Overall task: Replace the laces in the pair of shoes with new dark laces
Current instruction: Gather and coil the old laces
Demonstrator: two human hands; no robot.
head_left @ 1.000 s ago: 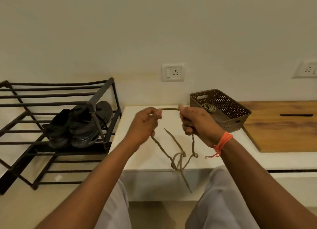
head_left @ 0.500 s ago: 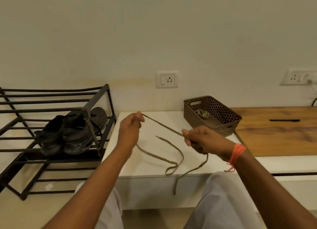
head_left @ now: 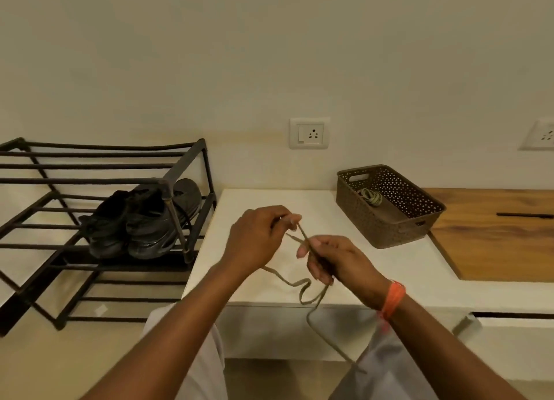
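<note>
A black metal rack (head_left: 99,172) of thin round bars stands well left of the fingers, and on one of its tiers sits the pair of dark shoes (head_left: 141,220), matte and rounded at the toes. Under the hands runs a smooth white ledge (head_left: 269,199) with a square front edge; bare surface lies between the fingers and the wall. Right of the fingers, near but apart, is a brown perforated basket (head_left: 389,217), rectangular with rounded corners (a coiled pale lace (head_left: 371,196) lies inside). Past it begins a grained wooden top (head_left: 491,238).

The left hand (head_left: 257,241) pinches a flat, limp brownish lace (head_left: 302,288) between thumb and fingertips, the other fingers curled. The right hand (head_left: 332,258), just below and beside it, grips the same lace with curled fingers. A short taut stretch joins the two hands; the rest loops on the ledge beneath the right fingers and hangs over its edge.
</note>
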